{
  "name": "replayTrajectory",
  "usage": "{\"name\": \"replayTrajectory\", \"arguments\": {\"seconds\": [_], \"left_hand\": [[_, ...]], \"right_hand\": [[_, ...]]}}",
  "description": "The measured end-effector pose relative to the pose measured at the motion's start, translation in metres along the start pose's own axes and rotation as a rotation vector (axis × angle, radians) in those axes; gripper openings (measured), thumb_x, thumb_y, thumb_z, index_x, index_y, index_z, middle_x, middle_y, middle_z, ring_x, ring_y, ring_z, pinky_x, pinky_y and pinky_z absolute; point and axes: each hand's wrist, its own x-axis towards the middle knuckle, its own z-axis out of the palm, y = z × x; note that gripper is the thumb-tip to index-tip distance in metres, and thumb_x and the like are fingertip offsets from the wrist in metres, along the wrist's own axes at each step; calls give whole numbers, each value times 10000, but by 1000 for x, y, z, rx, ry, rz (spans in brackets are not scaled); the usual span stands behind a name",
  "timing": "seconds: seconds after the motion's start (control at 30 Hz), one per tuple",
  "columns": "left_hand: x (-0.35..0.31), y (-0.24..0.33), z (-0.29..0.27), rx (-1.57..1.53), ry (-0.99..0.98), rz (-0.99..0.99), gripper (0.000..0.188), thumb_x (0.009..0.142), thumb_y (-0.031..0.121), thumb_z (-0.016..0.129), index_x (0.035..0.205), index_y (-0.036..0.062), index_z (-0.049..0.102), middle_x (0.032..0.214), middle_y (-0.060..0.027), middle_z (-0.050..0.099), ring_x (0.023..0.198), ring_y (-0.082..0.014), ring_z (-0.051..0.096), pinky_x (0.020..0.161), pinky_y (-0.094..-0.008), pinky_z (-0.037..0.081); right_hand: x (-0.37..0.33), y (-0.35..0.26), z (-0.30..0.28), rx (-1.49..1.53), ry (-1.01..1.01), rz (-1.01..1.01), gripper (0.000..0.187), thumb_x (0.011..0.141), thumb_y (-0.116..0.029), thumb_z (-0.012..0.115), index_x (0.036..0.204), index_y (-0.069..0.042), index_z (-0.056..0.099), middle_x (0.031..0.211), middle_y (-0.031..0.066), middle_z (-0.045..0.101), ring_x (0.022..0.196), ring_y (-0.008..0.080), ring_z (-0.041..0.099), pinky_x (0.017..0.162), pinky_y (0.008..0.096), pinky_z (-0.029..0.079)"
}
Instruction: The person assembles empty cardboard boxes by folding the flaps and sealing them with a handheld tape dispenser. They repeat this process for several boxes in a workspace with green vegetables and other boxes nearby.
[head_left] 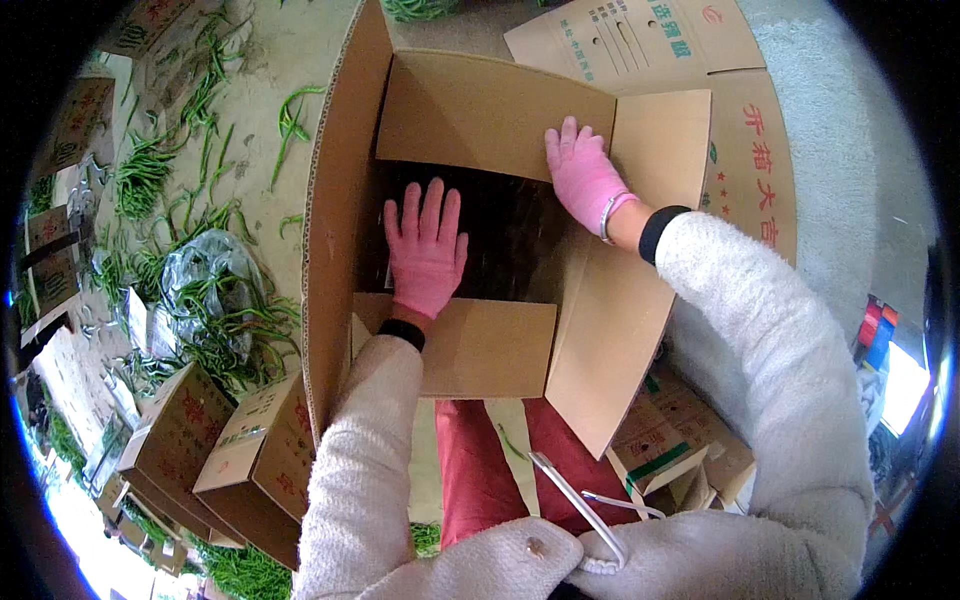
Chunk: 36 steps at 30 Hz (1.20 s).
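In front of me stands a cardboard box (pixel 490 345) with its flaps folded outward and a dark, shiny interior (pixel 510 230). My left hand (pixel 428 250), in a pink glove, is held flat over the dark inside, palm down, fingers stretched and apart. Nothing is in it. My right hand (pixel 585 180), also pink-gloved, lies near the far right corner, where the far flap (pixel 480 105) meets the right flap (pixel 665 140). Its fingers are extended and it holds nothing. Whether either palm presses on the cardboard or the lining, I cannot tell.
Long green peppers (pixel 145 180) are scattered over the floor at left, some around a clear plastic bag (pixel 210 285). Several cardboard boxes (pixel 255 440) stand at lower left. Flattened printed cardboard (pixel 755 130) lies at far right, and another carton (pixel 680 440) sits beside my legs.
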Motion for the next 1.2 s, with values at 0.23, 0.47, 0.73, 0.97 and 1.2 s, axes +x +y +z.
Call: {"name": "replayTrajectory", "arguments": {"seconds": [0.23, 0.47, 0.73, 0.97, 1.2], "left_hand": [[53, -22, 44, 154, 19, 54, 657, 858, 247, 666, 1472, 165, 446, 1538, -60, 408, 1439, -309, 339, 1144, -641, 216], [52, -23, 61, 165, 117, -8, 652, 863, 262, 664, 1475, 191, 449, 1543, -58, 400, 1442, -305, 330, 1142, -637, 202], [64, -1, -45, -393, 364, -157, 446, 883, -33, 613, 1321, 53, 619, 1314, -137, 641, 1236, -342, 581, 1118, -408, 403], [44, -23, -175, -418, 68, -487, 585, 971, 94, 610, 1500, -19, 386, 1523, -229, 428, 1421, -317, 408, 1187, -410, 305], [37, 52, -80, -273, -14, -265, 725, 966, 359, 604, 1542, 21, 319, 1582, -220, 335, 1486, -396, 266, 1222, -488, 176]], "right_hand": [[-50, 62, -42, 1094, 314, 159, 546, 962, -405, 580, 1366, -39, 550, 1315, 174, 632, 1130, 352, 642, 948, 454, 506], [-168, -35, -44, 1591, 691, 544, 802, 975, -246, 617, 1580, 23, 165, 1611, 220, 284, 1485, 327, 301, 1221, 442, 234], [-54, -129, -93, 1331, 488, 585, 807, 886, -413, 654, 1515, -13, 347, 1576, 279, 279, 1481, 466, 197, 1215, 579, 127], [-37, -138, -72, 1218, 476, 554, 697, 895, -315, 647, 1489, -43, 402, 1579, 186, 326, 1476, 388, 259, 1226, 546, 143], [-54, -118, -71, 1345, 542, 549, 650, 904, -288, 603, 1498, -100, 416, 1587, 141, 339, 1489, 336, 260, 1232, 530, 140]]}}
